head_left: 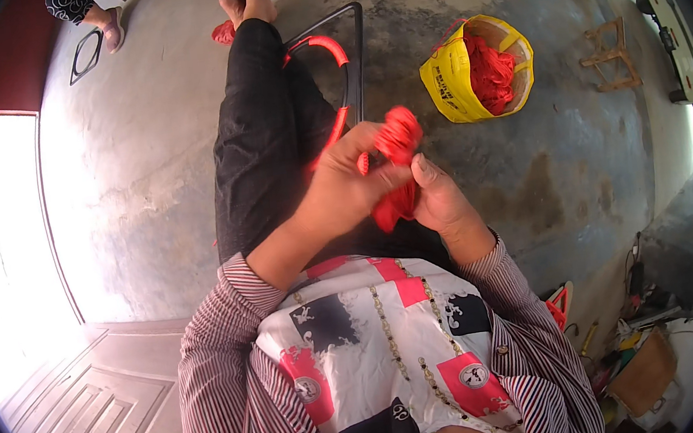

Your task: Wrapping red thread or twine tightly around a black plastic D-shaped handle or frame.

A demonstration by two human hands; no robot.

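Note:
A bundle of bright red cord or yarn [398, 132], somewhat smeared by motion, is between my two hands above my lap. My left hand [347, 180] closes around its upper part, fingers curled and thumb pointing toward the other hand. On the lower part, my right hand [440, 199] pinches the red strands with thumb and fingers. Just beyond my left hand, against my legs, leans a black tubular frame [361, 52]. A curved bar [329, 46] by it is wrapped in the same red; its lower end is hidden behind my left hand.
A yellow bag [444, 81] holding red strands [491, 72] stands on the concrete floor [527, 153] to the right. Farther right is a small wooden stool [612, 58]. Another black frame [86, 58] lies far left, by another person's foot [113, 31]. Clutter fills the lower right.

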